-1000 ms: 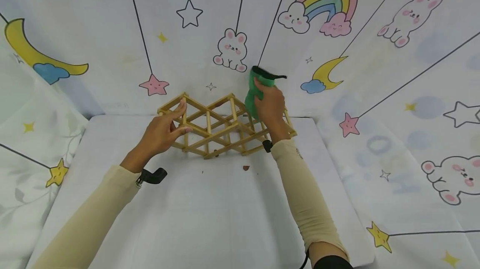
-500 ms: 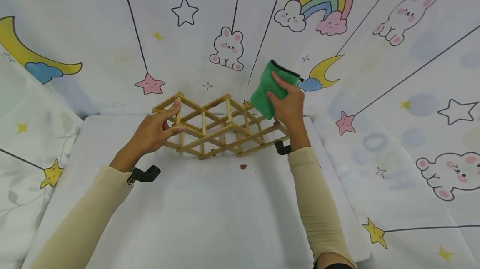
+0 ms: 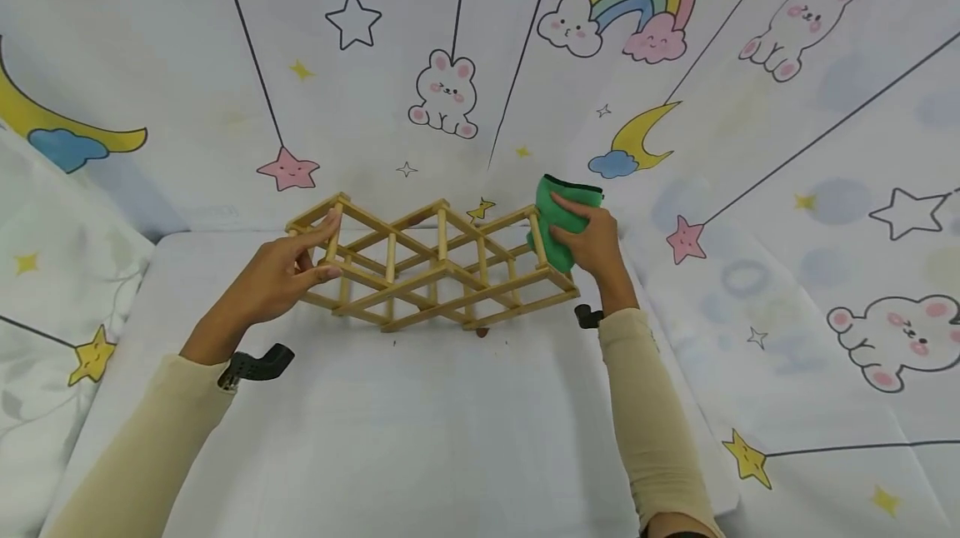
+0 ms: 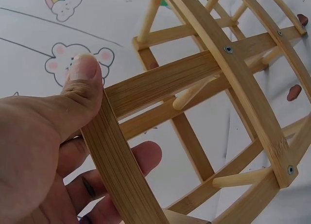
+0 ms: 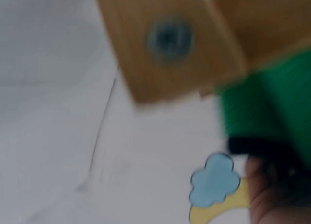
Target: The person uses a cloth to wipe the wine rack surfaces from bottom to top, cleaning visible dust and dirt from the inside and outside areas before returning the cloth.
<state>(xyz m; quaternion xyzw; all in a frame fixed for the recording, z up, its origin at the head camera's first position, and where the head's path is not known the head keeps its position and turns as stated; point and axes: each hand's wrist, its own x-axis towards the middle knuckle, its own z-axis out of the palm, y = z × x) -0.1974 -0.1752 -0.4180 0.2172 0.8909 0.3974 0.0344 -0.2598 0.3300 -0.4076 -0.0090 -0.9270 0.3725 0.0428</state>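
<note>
In the right-wrist view the wooden rack [image 5: 180, 63] was blurred, its upper part cut off; below it, the smeared green cloth [image 5: 282, 102] and right hand [image 5: 272, 197] ran out of frame. A dark speck [image 3: 394, 343] before the rack was too small to identify.

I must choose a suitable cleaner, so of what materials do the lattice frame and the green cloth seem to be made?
Lattice frame: bamboo or pale wood, smooth, perhaps lightly varnished; fine straight grain shows. Its rivets look metallic: grey, slightly shiny.
Green cloth: matte fabric, possibly microfibre; it folds softly, without shine.
</note>
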